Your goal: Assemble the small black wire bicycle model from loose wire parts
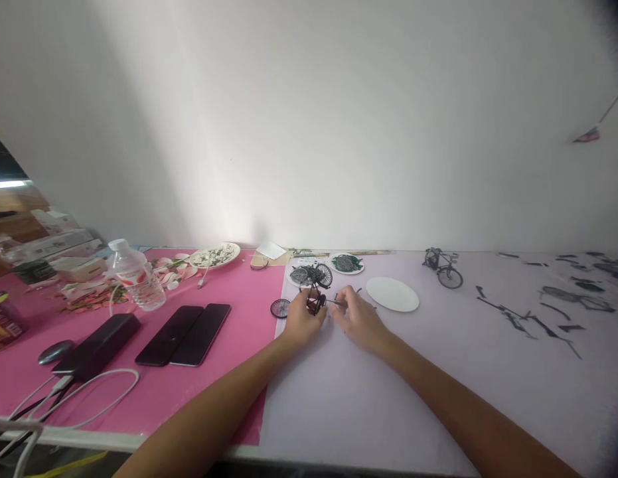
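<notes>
My left hand (pixel 301 324) is closed around a partly built black miniature bicycle (pixel 314 300), whose frame stands up between the fingers. Across from it, my right hand (pixel 357 317) pinches a thin dark rod-like part (pixel 333 302) that reaches toward the bicycle; whether the two are joined I cannot tell. A loose spoked wheel (pixel 279 308) lies just left of my left hand. Behind the hands, a white plate (pixel 290 280) holds more small wheels, partly hidden by the bicycle. To the right of my right hand sits a bare white plate (pixel 392 294).
Another miniature bicycle (pixel 443 267) stands at back right, with flat dark parts (pixel 528 315) spread beyond it. A plate of dark green pieces (pixel 346 263) is near the wall. Phones (pixel 184 335), a power bank (pixel 97 346), cables and a bottle (pixel 137 275) occupy the pink left side.
</notes>
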`<state>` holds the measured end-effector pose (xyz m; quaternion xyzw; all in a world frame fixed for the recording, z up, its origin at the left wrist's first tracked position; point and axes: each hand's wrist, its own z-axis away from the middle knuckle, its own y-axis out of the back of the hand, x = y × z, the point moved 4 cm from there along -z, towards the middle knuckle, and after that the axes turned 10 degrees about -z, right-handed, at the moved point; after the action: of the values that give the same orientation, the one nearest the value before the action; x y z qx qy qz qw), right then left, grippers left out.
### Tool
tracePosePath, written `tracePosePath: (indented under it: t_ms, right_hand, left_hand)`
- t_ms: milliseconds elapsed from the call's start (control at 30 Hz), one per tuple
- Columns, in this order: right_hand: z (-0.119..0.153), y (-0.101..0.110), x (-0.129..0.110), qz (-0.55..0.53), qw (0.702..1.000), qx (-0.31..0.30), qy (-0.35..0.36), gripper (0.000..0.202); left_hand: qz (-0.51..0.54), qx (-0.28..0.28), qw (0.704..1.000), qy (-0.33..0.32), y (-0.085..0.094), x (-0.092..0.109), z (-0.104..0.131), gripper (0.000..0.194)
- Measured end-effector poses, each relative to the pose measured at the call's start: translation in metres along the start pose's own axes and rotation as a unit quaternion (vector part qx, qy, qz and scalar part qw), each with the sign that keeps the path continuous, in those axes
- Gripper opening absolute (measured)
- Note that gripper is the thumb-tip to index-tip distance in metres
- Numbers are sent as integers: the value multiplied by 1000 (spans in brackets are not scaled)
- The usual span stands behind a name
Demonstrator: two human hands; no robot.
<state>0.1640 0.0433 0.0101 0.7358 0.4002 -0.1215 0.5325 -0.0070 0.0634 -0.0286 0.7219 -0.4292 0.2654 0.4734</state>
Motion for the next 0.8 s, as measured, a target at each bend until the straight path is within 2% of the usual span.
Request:
tracePosePath:
  t_ms: [167,367,800]
  right_hand:
    - [-1,2,3,-5,1000,-15,2,11]
    - [-3,-2,9,-7,1000,-17,6,13]
    - [-4,-1,0,50,999,-3,6,15]
  left_hand:
    - [1,2,1000,-12,-1,0,0,27]
    - [3,2,1000,0,-1,-3,-1,29]
    - [-9,6,1000,-6,0,-6,-2,28]
